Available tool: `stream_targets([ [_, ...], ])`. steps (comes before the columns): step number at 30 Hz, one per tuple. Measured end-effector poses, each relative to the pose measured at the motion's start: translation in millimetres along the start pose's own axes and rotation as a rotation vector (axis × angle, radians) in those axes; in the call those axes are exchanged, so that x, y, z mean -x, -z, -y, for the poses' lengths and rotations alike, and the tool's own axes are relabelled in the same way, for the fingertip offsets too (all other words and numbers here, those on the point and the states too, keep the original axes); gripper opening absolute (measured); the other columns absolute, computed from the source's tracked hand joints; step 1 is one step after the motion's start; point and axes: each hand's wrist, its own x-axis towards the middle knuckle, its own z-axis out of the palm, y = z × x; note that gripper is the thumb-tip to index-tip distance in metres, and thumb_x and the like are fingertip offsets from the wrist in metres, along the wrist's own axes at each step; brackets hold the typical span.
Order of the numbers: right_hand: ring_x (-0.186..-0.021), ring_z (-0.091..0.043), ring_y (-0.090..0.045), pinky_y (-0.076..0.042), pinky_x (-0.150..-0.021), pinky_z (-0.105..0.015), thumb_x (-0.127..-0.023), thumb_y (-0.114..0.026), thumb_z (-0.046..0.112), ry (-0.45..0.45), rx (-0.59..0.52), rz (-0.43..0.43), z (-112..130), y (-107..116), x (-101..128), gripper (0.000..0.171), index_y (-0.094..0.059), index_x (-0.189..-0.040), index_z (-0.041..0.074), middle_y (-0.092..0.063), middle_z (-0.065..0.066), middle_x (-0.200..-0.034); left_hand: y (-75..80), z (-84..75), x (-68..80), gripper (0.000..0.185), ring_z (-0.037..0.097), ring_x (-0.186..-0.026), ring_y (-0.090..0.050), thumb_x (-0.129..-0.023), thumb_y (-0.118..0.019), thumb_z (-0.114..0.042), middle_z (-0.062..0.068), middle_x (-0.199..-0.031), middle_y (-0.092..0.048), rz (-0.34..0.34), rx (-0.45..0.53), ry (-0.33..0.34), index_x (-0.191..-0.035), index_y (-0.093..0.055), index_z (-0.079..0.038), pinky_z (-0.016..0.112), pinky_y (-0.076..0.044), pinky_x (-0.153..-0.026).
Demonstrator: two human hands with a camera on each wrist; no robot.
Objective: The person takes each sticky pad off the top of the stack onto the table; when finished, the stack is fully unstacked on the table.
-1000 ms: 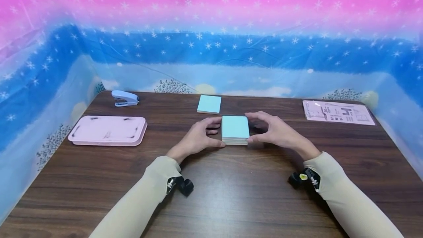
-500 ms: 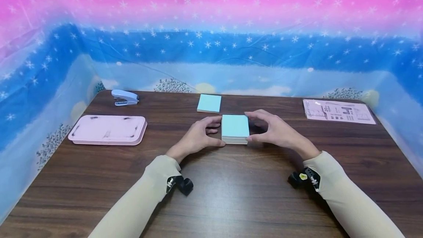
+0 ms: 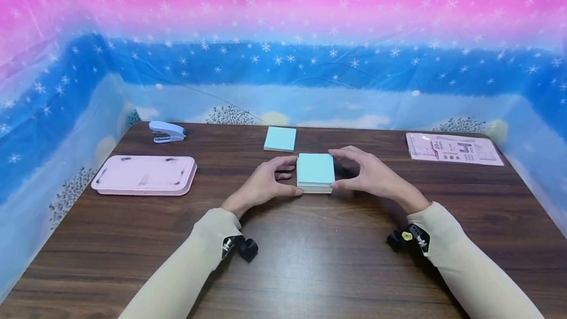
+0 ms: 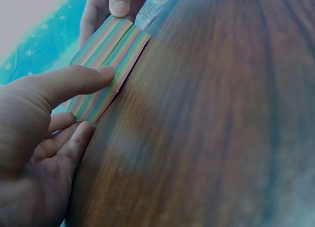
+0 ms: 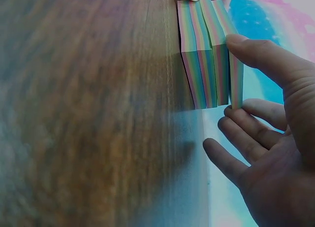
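Observation:
A stack of pale-blue-topped sticky note pads sits mid-table between both hands; the wrist views show striped, multicoloured edges. My left hand holds the stack's left side, its thumb at the near left corner and fingers along the side. On the right, my right hand pinches the top sticky note pad between the thumb at the near corner and fingertips at the far one. That pad sticks out slightly rightward past those beneath. Its lower fingers stand away from the stack in the right wrist view.
Behind the stack lies a single sticky note pad. A pink case and a light blue stapler are at the left. A flat pink printed packet lies at the back right. Patterned cloth hangs around the table's back and sides.
The top pad has shifted slightly to the right over the stack, with my right thumb and fingertips on it. My left hand has stayed almost still.

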Motion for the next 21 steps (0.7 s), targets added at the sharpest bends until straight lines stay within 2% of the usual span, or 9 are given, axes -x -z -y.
stream_targets([
  [21,-0.132,-0.03,-0.056,-0.048,-0.108,-0.062,-0.085,-0.092,0.036,0.026,0.037,-0.061,2.1,1.5,-0.7,0.078,-0.058,-0.151,0.013,-0.059,-0.006,-0.142,0.3,0.3,0.8,0.083,0.029,-0.133,-0.061,-0.086,-0.091,-0.019,0.01,-0.151,-0.058,0.0,0.004,0.002,-0.159,-0.051,-0.014,0.042,-0.052,-0.111],
])
